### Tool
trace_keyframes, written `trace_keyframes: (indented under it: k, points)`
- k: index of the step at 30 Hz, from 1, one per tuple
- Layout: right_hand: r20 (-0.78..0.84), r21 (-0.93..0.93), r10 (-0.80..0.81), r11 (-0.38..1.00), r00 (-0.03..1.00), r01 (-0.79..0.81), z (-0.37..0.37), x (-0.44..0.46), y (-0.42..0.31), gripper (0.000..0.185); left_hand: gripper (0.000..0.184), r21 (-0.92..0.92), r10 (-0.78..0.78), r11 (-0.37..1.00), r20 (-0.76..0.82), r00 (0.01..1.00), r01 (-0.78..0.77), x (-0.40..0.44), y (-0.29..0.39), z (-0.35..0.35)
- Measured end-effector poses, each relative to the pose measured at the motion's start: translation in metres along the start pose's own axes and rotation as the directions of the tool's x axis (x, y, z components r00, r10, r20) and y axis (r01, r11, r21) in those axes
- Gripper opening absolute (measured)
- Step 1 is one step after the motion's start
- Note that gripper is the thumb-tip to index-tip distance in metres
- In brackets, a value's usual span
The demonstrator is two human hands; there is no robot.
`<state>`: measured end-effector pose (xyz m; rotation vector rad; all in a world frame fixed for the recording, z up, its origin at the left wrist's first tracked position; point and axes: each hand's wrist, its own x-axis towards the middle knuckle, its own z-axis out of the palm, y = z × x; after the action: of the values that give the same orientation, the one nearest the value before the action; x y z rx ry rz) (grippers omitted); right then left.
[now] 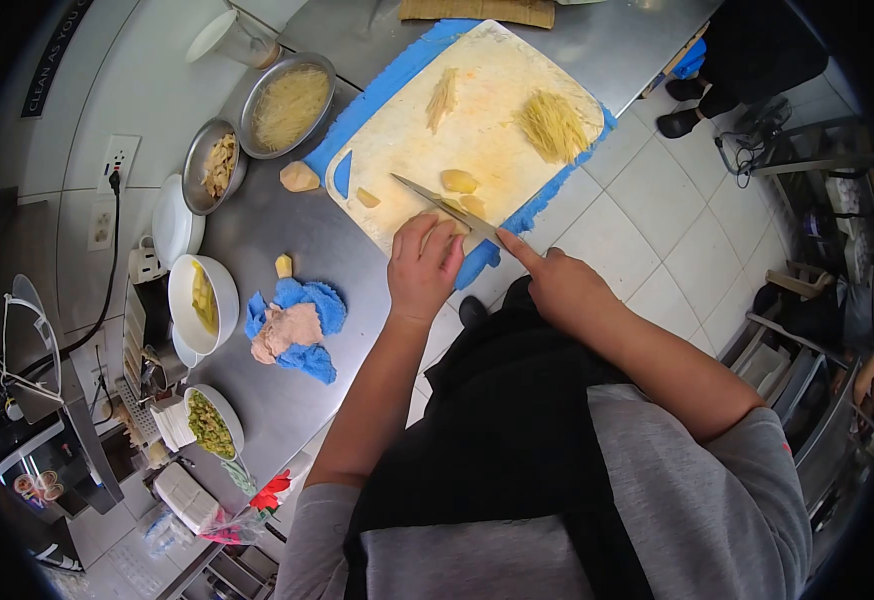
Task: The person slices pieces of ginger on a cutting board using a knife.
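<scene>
My right hand (pixel 572 290) is wrapped round the handle of a kitchen knife (pixel 439 203), its forefinger along the top of the blade. The blade points up and left across a white cutting board (pixel 397 140). My left hand (pixel 422 268) has its fingers bent at the board's near edge, pressing on a pale yellow potato piece partly hidden beneath them, beside the blade. Just beyond the knife lies a cut potato chunk (pixel 459 181). A smaller potato slice (pixel 367 198) rests left of the tip. Thin potato strips (pixel 554 127) form a pile at right, with a smaller bunch (pixel 442 98) farther back.
Blue cloth (pixel 522 220) lies under the board. On the steel counter (pixel 357 270) are a peeled potato (pixel 299 177), a bowl of strips (pixel 289 108), a bowl of peelings (pixel 219 166), a white bowl (pixel 185 308) and crumpled cloths (pixel 292 330). Another person's feet (pixel 679 122) stand at right.
</scene>
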<state>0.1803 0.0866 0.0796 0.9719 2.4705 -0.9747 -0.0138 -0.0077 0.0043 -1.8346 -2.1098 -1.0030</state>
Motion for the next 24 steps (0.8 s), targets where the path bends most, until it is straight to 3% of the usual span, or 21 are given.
trace_keyframes:
  k: [6, 8, 10, 12, 14, 16, 22, 24]
  points:
    - [-0.061, -0.016, 0.005, 1.0, 0.998, -0.006, 0.007, -0.009, 0.0, 0.077, 0.03, -0.077, 0.001, 0.997, 0.036, 0.999, 0.002, 0.003, -0.001, -0.011]
    - [-0.056, -0.032, 0.02, 0.999, 0.998, -0.021, 0.006, -0.012, 0.001, 0.078, 0.027, -0.117, -0.128, 0.985, -0.008, 0.992, 0.127, 0.013, 0.004, -0.021]
    - [-0.08, -0.063, 0.014, 0.998, 0.997, -0.019, 0.004, -0.017, 0.001, 0.077, 0.028, -0.14, -0.16, 0.977, 0.001, 0.987, 0.159, 0.033, 0.007, -0.033]
    - [-0.082, -0.066, 0.017, 0.998, 0.997, -0.022, 0.003, -0.019, 0.0, 0.078, 0.031, -0.033, -0.096, 0.994, 0.268, 0.959, 0.108, 0.053, 0.008, -0.047]
    - [-0.087, -0.072, 0.018, 0.997, 0.996, -0.024, 0.002, -0.02, -0.001, 0.078, 0.028, -0.051, -0.101, 0.991, 0.315, 0.944, 0.123, 0.063, 0.005, -0.051]
    - [-0.052, -0.081, 0.04, 0.996, 0.998, -0.044, 0.002, -0.022, -0.002, 0.08, 0.023, -0.006, -0.112, 0.992, 0.469, 0.876, 0.13, 0.074, 0.008, -0.057]
    - [-0.092, -0.081, 0.021, 0.996, 0.995, -0.029, 0.011, -0.028, -0.002, 0.08, 0.013, 0.054, -0.119, 0.993, 0.595, 0.795, 0.108, 0.089, 0.012, -0.057]
    - [-0.057, -0.068, 0.025, 0.997, 0.998, -0.028, 0.011, -0.028, -0.002, 0.08, 0.01, -0.002, -0.102, 0.991, 0.63, 0.77, 0.133, 0.093, 0.006, -0.05]
